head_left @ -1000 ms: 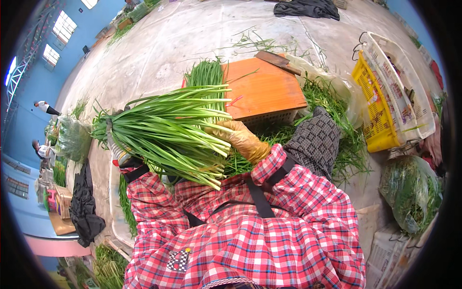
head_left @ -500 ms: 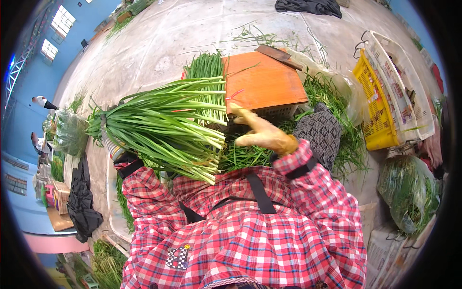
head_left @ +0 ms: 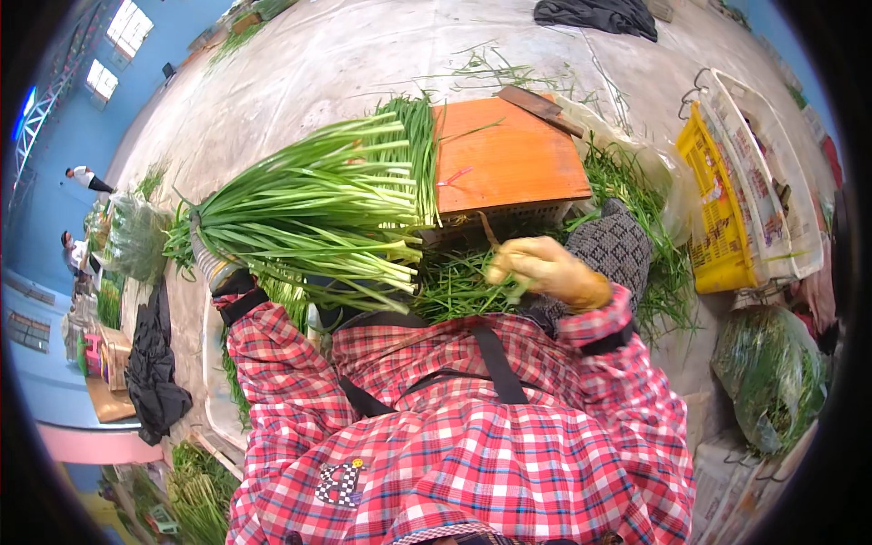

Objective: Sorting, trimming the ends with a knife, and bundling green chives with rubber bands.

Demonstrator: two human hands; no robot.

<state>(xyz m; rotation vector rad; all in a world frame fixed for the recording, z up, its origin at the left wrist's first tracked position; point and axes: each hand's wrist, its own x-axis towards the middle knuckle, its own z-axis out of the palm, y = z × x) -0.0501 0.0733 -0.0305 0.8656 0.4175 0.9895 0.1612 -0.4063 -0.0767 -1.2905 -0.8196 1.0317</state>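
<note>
My left hand [head_left: 216,259], in a striped grey glove, is wrapped round the leafy end of a big bunch of garlic chives [head_left: 309,195]. The pale stem ends fan out to the right over my lap. My right hand [head_left: 549,270], in a yellowish glove, is closed just right of those ends; a brownish withered leaf [head_left: 490,232] sticks up from its fingers and a pale green scrap hangs below. Beyond the bunch, more chives [head_left: 411,136] lie against the left side of an orange board [head_left: 509,154] resting on a crate. A broad-bladed knife [head_left: 540,109] lies on its far edge.
Loose green leaves [head_left: 463,282] cover the ground under my hands and around my patterned grey knee [head_left: 613,245]. At the right stand a yellow basket [head_left: 718,200], white crates [head_left: 767,173] and a plastic bag of greens [head_left: 772,372]. Black cloth [head_left: 154,363] lies left; two people are far left.
My right hand has drawn back from the board's near edge toward my knee, its spread fingers now closed on a withered leaf. The bunch in my left hand has fanned wider, its upper stems raised.
</note>
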